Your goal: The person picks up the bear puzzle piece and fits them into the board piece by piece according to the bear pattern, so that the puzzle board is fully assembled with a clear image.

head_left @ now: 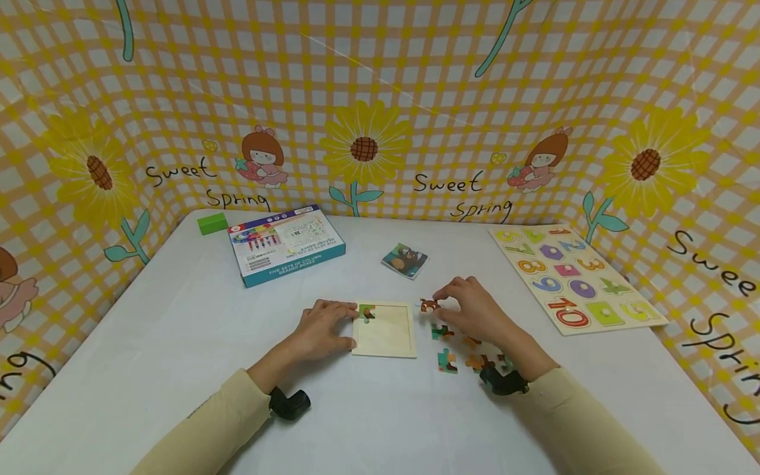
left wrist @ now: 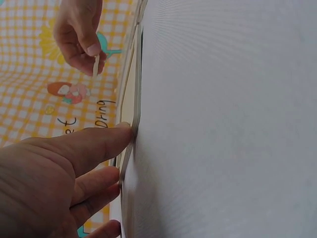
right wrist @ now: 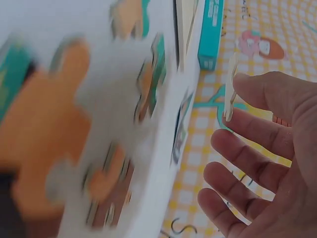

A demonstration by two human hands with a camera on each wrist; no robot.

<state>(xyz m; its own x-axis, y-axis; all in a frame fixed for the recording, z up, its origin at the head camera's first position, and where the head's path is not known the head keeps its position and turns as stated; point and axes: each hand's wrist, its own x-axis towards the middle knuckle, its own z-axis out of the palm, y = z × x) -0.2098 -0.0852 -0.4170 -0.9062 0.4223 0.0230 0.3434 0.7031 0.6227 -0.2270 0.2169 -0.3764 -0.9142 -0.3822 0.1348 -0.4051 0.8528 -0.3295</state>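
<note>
A shallow wooden puzzle frame (head_left: pixel 384 336) lies on the white table, with one green-and-brown puzzle piece (head_left: pixel 366 313) in its upper left corner. My left hand (head_left: pixel 322 330) rests against the frame's left edge, thumb near the lower corner and fingers near the upper one. In the left wrist view, the thumb (left wrist: pixel 106 141) and fingertips touch the frame's side. My right hand (head_left: pixel 475 310) pinches a brown-and-white puzzle piece (head_left: pixel 429 305) between thumb and index finger, held above the table. The right wrist view shows this piece (right wrist: pixel 230 87) edge-on, the other fingers spread loosely.
Several loose puzzle pieces (head_left: pixel 447 361) lie below the right hand, partly hidden by its wrist. A picture card (head_left: pixel 405 260) sits behind the frame. A beaded-box carton (head_left: pixel 287 244) and a green block (head_left: pixel 212 223) stand back left; a number board (head_left: pixel 572 280) lies right.
</note>
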